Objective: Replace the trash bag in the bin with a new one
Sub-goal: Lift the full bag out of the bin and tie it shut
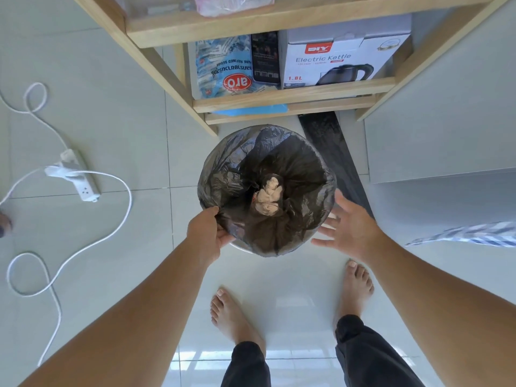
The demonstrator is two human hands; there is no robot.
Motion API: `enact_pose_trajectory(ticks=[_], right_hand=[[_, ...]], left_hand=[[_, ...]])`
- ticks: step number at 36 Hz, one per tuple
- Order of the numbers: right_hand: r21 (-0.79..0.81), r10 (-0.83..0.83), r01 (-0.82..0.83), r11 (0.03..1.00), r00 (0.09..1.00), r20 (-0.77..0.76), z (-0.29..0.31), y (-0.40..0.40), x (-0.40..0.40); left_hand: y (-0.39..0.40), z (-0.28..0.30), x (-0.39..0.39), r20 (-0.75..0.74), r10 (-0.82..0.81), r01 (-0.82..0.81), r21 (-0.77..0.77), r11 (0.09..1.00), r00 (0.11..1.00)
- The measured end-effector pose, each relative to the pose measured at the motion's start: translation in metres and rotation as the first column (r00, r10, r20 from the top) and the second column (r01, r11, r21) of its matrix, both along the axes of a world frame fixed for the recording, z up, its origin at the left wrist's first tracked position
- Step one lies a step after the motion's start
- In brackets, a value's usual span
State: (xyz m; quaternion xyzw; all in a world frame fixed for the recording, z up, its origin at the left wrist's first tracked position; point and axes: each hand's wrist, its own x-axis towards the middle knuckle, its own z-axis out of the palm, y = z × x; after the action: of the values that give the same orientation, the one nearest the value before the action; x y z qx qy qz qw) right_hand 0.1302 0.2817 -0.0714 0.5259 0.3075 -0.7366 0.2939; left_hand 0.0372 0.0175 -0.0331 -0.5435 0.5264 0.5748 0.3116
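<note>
A round bin stands on the tiled floor in front of my feet, lined with a dark grey trash bag (301,169) whose edge is folded over the rim. Crumpled beige paper (268,195) lies at the bottom of the bag. A sliver of the bin's white rim (242,247) shows at the near left. My left hand (208,234) grips the bag's edge at the near-left side of the rim. My right hand (349,227) hovers at the bin's right side with fingers spread, holding nothing. A flat black folded bag (332,152) lies on the floor behind the bin.
A wooden shelf unit (293,100) stands right behind the bin, holding a sugar bag (223,68) and an electric kettle box (343,62). A white power strip (81,177) with looping cables lies on the floor at left. A grey cabinet (446,121) rises at right.
</note>
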Motion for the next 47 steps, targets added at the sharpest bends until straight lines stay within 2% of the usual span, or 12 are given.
enact_pose_trajectory(ticks=[5,10,15,18,21,23,29,32,34,38,41,47], right_hand=[[-0.039,-0.236,0.239,0.97,0.969,0.07,0.0,-0.012,0.016],[0.039,-0.184,0.182,0.983,0.981,0.059,-0.005,-0.02,0.025],[0.293,-0.01,0.012,0.956,1.0,-0.008,-0.003,-0.021,0.017],[0.385,-0.146,0.134,0.913,0.989,0.0,0.008,-0.016,0.005],[0.315,-0.435,0.41,0.856,0.9,0.01,0.013,-0.006,-0.009],[0.22,-0.553,0.538,0.813,0.833,0.004,0.014,0.0,-0.015],[-0.041,-0.708,0.708,0.706,0.703,-0.067,0.023,0.015,-0.03],[-0.11,-0.641,0.632,0.767,0.764,-0.077,0.033,0.023,-0.028],[-0.15,-0.521,0.502,0.851,0.844,-0.128,0.045,0.028,-0.028],[0.121,-0.081,0.099,0.988,0.986,-0.145,0.065,0.03,-0.035],[0.31,0.003,0.028,0.95,0.995,-0.1,0.076,0.03,-0.043],[0.37,0.015,0.054,0.928,0.984,-0.18,0.117,0.035,-0.074]], left_hand=[[0.014,0.01,-0.002,0.024,0.123,-0.125,0.211,0.97,0.992],[0.012,0.01,0.004,0.004,0.193,-0.188,0.233,0.954,0.981],[0.003,0.01,0.006,-0.098,0.257,-0.227,0.247,0.942,0.961],[-0.011,0.005,0.002,-0.167,0.209,-0.185,0.15,0.971,0.964],[-0.023,0.007,-0.001,-0.16,0.126,-0.121,0.039,0.992,0.979],[-0.029,0.01,-0.004,-0.169,0.149,-0.142,0.056,0.988,0.974],[-0.037,0.023,-0.018,-0.172,0.446,-0.354,0.393,0.849,0.879],[-0.035,0.031,-0.027,-0.194,0.389,-0.276,0.434,0.857,0.901],[-0.031,0.038,-0.032,-0.247,0.203,-0.095,0.39,0.916,0.947],[-0.031,0.052,-0.037,-0.284,-0.218,0.279,0.196,0.94,0.934],[-0.037,0.058,-0.043,-0.293,-0.255,0.305,0.138,0.942,0.922],[-0.036,0.089,-0.067,-0.381,-0.267,0.283,-0.016,0.959,0.885]])
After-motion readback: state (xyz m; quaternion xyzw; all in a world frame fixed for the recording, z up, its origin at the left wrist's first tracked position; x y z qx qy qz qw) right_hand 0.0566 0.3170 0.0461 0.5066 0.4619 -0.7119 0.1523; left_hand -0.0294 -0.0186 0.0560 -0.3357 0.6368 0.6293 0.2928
